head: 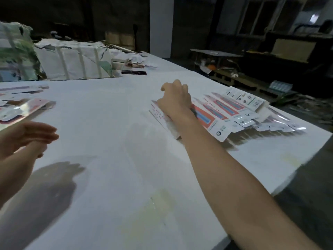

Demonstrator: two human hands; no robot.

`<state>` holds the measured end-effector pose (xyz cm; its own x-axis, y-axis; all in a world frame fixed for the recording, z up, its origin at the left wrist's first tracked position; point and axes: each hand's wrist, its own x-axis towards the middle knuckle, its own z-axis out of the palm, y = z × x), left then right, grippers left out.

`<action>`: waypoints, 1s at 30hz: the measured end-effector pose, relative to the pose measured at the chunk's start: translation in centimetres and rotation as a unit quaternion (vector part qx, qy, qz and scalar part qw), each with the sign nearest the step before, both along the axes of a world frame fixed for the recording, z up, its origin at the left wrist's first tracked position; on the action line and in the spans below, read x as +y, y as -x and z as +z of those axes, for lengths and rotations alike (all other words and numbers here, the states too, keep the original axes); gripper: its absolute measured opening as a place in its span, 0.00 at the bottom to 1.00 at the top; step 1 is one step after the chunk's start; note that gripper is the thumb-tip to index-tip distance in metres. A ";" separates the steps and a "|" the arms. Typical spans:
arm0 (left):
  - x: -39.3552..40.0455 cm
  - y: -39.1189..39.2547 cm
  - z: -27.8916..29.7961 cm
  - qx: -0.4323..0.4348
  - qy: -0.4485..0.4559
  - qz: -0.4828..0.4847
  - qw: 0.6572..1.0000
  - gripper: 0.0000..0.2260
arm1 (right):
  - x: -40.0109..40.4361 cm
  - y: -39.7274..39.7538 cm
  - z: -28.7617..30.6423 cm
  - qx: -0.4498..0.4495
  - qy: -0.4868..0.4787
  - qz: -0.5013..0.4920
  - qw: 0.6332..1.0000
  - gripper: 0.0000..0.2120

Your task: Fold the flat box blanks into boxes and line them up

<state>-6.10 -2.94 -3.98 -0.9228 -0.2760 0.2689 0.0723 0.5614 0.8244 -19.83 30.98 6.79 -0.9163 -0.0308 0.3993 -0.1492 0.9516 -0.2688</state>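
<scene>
A row of folded red-and-white boxes [232, 109] lies side by side on the right part of the white table [111, 134]. My right hand [175, 100] reaches out over the nearest box [162, 117] at the left end of that row, fingers curled down onto it. My left hand [27, 136] hovers above the table at the left edge of view, fingers straight and holding nothing. Flat box blanks [23, 109] lie in a loose pile at the far left.
Large wrapped paper bundles [72, 60] stand at the back left of the table. A dark phone [134, 72] lies behind them on the table. The table's right edge drops off to a cluttered dark floor with pallets [252, 82].
</scene>
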 end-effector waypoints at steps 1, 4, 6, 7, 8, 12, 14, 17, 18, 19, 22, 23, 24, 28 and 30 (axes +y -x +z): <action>0.6 -1.1 1.2 0.013 0.030 -0.002 0.999 0.17 | -1.4 -0.8 0.3 0.005 0.016 0.042 0.999 0.15; 2.8 -5.0 4.5 0.038 0.122 0.077 0.989 0.15 | -6.4 -4.5 0.6 -0.016 0.063 0.169 0.984 0.11; 2.2 -6.8 6.0 -0.052 0.263 0.171 0.948 0.16 | -10.1 -7.8 0.2 -0.046 0.086 0.264 0.960 0.09; 1.7 -6.9 6.5 -0.117 0.326 0.204 0.916 0.18 | -11.2 -9.3 0.0 -0.054 0.094 0.298 0.948 0.08; 1.5 -6.8 6.8 -0.186 0.350 0.213 0.893 0.21 | -11.7 -10.6 -0.1 -0.058 0.097 0.324 0.939 0.07; -0.4 -8.2 7.1 -0.324 0.339 0.241 0.850 0.24 | -14.6 -13.8 -0.9 -0.078 0.078 0.404 0.908 0.07; -0.7 -8.3 7.0 -0.316 0.371 0.237 0.840 0.20 | -15.4 -14.4 -1.2 -0.081 0.069 0.419 0.902 0.07; -0.5 -8.2 7.0 -0.291 0.399 0.223 0.840 0.17 | -16.1 -14.2 -1.3 -0.076 0.076 0.427 0.898 0.07; -0.6 -8.2 7.0 -0.283 0.400 0.218 0.844 0.17 | -16.2 -14.1 -1.3 -0.076 0.081 0.427 0.898 0.06; -0.7 -8.3 7.0 -0.274 0.400 0.219 0.847 0.17 | -16.4 -13.9 -1.4 -0.078 0.084 0.426 0.897 0.06; -1.3 -8.7 7.4 -0.290 0.404 0.252 0.830 0.17 | -17.0 -13.4 -1.6 -0.081 0.089 0.422 0.898 0.05; -1.4 -8.8 7.4 -0.306 0.396 0.265 0.824 0.15 | -17.1 -13.2 -1.7 -0.083 0.092 0.421 0.898 0.05; -1.5 -9.0 7.5 -0.320 0.388 0.269 0.821 0.13 | -17.2 -13.1 -1.9 -0.085 0.093 0.422 0.898 0.05; -1.7 -9.0 7.6 -0.306 0.384 0.261 0.831 0.14 | -17.3 -12.7 -2.6 -0.084 0.093 0.424 0.897 0.05; -1.9 -9.1 7.9 -0.279 0.377 0.281 0.837 0.15 | -17.2 -12.6 -2.9 -0.087 0.094 0.423 0.897 0.05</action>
<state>3.00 -4.86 3.97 -0.7438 -0.6552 0.1324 -0.6569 0.7531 0.0370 -7.26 13.77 3.84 -0.6451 -0.6919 0.3243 -0.7373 0.4521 -0.5020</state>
